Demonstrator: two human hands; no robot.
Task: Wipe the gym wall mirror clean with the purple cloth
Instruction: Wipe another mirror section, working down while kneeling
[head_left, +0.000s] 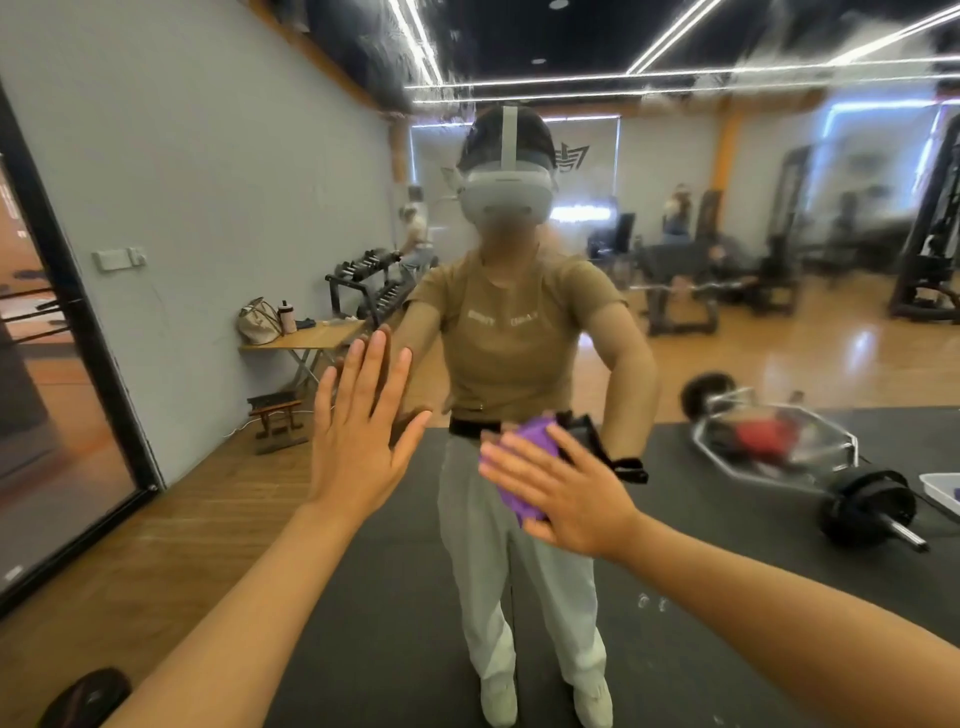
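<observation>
Hands meet the mirror (727, 234) side by side, with the glass filling nearly the whole head view. The left hand (358, 431) lies flat against it, fingers straight and slightly spread, thumb angled out to the right, holding nothing; its reflected palm meets it fingertip to fingertip. The right hand (566, 493) sits lower and to the right, fingers stretched out and pointing up and left, pressing the purple cloth (524, 467) against the glass. The cloth is bunched under the palm and fingers, showing above the fingers and below them at the heel of the hand, so it is held by flat pressure rather than a pinch. The cloth rests near the middle of the mirror, over the waist of the reflected person (519, 338), who wears a white headset (506, 192), a tan shirt and pale trousers. Streaks and smears cloud the upper part of the glass, across the reflected ceiling lights. Reflected behind the person are a folding table (306, 340) with a bag (258, 322) and a bottle (287, 317), a dumbbell rack (363, 280), a barbell (810, 467) on a black floor mat, and weight machines, blurred, on the far right. A black frame (67, 291) edges the mirror's left side.
</observation>
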